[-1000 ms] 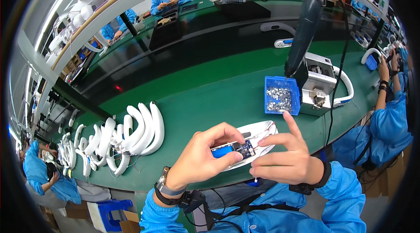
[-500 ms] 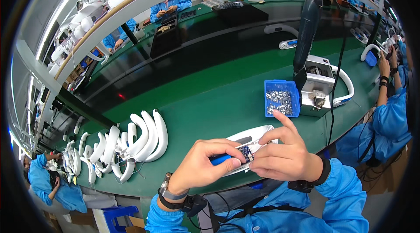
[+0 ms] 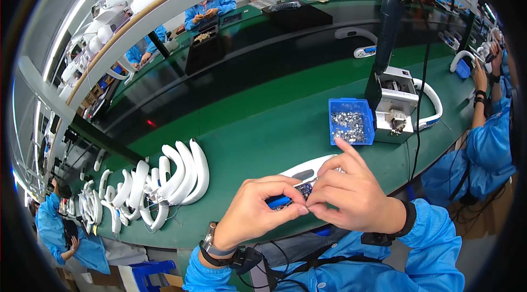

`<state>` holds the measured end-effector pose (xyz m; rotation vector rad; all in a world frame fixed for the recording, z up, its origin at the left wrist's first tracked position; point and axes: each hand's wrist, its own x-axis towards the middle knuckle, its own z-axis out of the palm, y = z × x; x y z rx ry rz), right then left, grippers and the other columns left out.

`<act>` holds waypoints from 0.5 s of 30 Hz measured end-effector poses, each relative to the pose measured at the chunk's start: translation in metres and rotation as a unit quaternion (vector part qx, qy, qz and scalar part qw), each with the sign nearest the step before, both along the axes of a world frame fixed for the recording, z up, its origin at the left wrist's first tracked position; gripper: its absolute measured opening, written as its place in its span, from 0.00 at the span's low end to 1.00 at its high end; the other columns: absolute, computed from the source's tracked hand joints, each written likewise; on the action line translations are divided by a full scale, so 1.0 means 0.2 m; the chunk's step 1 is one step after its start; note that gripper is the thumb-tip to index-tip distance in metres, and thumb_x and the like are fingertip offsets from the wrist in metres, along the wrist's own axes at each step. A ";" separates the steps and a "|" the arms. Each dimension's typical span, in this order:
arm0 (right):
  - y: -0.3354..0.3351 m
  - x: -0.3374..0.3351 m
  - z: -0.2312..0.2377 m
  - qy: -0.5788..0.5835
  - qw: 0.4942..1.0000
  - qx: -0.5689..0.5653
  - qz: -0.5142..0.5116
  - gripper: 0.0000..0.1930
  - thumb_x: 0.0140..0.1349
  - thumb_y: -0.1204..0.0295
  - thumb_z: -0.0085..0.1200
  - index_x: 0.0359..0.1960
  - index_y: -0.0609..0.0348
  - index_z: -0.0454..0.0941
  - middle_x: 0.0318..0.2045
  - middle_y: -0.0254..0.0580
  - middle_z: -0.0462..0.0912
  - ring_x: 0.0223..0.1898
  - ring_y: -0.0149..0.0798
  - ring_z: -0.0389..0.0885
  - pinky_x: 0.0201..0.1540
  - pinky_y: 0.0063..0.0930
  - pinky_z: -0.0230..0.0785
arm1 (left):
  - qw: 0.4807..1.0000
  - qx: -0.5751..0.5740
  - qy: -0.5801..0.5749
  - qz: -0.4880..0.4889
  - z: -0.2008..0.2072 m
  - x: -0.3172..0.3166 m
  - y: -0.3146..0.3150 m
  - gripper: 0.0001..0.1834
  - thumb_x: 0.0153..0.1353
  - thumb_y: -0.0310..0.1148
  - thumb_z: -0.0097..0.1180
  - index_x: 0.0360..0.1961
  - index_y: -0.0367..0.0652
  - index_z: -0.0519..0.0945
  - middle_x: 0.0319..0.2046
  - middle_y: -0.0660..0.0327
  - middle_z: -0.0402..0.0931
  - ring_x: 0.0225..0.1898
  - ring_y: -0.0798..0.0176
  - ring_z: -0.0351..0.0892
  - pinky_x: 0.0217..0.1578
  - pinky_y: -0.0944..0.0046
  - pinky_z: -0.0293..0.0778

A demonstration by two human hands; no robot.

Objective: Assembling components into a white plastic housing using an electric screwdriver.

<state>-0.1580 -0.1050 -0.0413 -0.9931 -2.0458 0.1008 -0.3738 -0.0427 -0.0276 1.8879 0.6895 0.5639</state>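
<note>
An opened white curved housing [image 3: 320,163] lies at the table's near edge, under both my hands. Inside it show a small circuit board [image 3: 306,188] and a blue part [image 3: 279,202]. My left hand [image 3: 261,204] is closed on the housing, its thumb and forefinger beside the board. My right hand [image 3: 359,197] pinches at the board's right end with one finger raised. Whatever sits between those fingertips is too small or hidden to make out. Beyond the right hand stands a blue bin [image 3: 369,139] of small metal parts.
White curved housings [image 3: 174,174] with loose wires crowd the table on the left. A metal device [image 3: 396,102] stands behind the bin, under a hanging dark power screwdriver [image 3: 387,34] and its cable. A co-worker's arm [image 3: 480,102] is at the right; others sit across the table.
My left thumb and right fingertips have come together over the board, covering more of it. The right hand has shifted slightly left. The view has moved a little.
</note>
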 end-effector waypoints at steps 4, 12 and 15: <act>-0.02 0.04 0.03 0.000 1.000 0.008 -0.006 0.09 0.44 0.73 0.69 0.28 0.51 0.83 0.29 0.29 0.77 0.41 0.40 0.76 0.67 0.64 0.57 | 1.000 -0.013 -0.020 0.009 -0.02 -0.01 -0.01 0.11 0.54 0.26 0.69 0.38 0.35 0.84 0.41 0.55 0.84 0.42 0.64 0.83 0.46 0.65 0.77; 0.03 0.10 0.02 -0.028 0.999 0.014 -0.035 0.09 0.43 0.73 0.71 0.27 0.54 0.83 0.32 0.31 0.75 0.43 0.41 0.75 0.65 0.67 0.59 | 0.994 -0.082 -0.067 0.040 -0.04 0.02 0.00 0.23 0.61 0.23 0.62 0.57 0.31 0.72 0.47 0.53 0.82 0.49 0.61 0.82 0.51 0.64 0.78; 0.04 0.11 0.02 -0.024 1.000 -0.003 -0.012 0.09 0.44 0.74 0.70 0.28 0.53 0.83 0.32 0.31 0.75 0.43 0.41 0.75 0.65 0.67 0.59 | 0.990 -0.119 -0.056 0.045 -0.03 0.02 -0.01 0.24 0.61 0.23 0.62 0.57 0.31 0.71 0.47 0.51 0.81 0.50 0.61 0.82 0.51 0.65 0.79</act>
